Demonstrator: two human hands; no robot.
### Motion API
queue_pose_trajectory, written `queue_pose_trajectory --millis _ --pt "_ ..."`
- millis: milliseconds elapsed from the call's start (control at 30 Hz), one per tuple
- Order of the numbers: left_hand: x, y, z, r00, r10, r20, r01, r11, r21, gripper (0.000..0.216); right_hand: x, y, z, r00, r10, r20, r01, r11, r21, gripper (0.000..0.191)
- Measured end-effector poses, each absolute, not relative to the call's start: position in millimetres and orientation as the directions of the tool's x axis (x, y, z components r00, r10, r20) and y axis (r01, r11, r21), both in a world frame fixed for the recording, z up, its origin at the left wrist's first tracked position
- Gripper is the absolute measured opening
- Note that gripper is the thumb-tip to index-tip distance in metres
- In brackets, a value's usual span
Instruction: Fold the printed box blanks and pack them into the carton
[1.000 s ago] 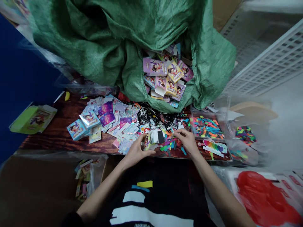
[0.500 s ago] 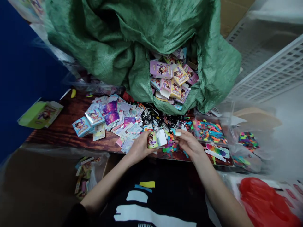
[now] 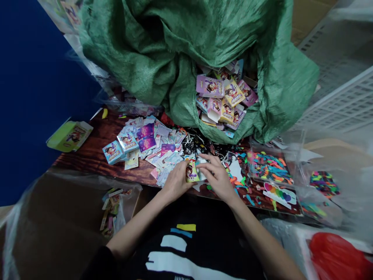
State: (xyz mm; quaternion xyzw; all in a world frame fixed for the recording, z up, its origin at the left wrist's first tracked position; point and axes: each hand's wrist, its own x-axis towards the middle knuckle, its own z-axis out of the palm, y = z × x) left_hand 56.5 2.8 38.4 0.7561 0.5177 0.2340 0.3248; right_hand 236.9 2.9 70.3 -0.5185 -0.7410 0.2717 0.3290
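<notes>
My left hand (image 3: 176,181) grips a small yellow cartoon-printed packet (image 3: 191,174) at the near edge of a dark wooden table (image 3: 87,155). My right hand (image 3: 217,175) has come against the same packet from the right, fingers curled over its top edge; what is under them is hidden. Around both hands lie several flat printed packets (image 3: 136,142), a tangle of black and white cords (image 3: 198,144) and loose coloured clips (image 3: 241,186).
A big green woven sack (image 3: 163,50) spills more packets (image 3: 224,97) at the back. Clear trays of coloured clips (image 3: 269,167) stand right, beside a rainbow heart card (image 3: 279,192). A green box (image 3: 70,136) lies left; a plastic-lined carton (image 3: 58,217) sits below, a red bag (image 3: 340,258) lower right.
My right hand has moved left from the clip pile onto the packet held by my left hand. The view has shifted left, so everything appears further right.
</notes>
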Motion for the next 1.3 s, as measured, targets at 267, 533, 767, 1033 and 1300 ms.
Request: queue_pose_trajectory --millis 267,533,767,1033,1300 --pt "53 -1 30 0.391 0.919 0.06 0.613 -0.309 0.727 0.055 230 -23 71 -0.267 0.943 0.197 0.624 0.325 -0.71 0.022" --pt "46 3 33 0.271 0.962 -0.002 0.674 -0.189 0.714 0.062 286 27 60 0.053 0.98 0.191 0.653 0.11 -0.75 0.022" --pt "43 11 42 0.196 0.98 0.028 0.692 -0.158 0.704 0.061 274 72 52 0.067 0.983 0.17 0.892 0.017 -0.451 0.016" --pt "15 24 39 0.061 0.997 0.036 0.701 -0.069 0.71 0.062 299 65 79 0.112 0.993 -0.02 0.033 -0.024 -0.999 0.019" --pt "14 22 33 0.078 0.997 0.023 0.597 -0.065 0.8 0.063 291 55 77 -0.123 0.959 -0.256 -0.314 -0.283 -0.906 0.026"
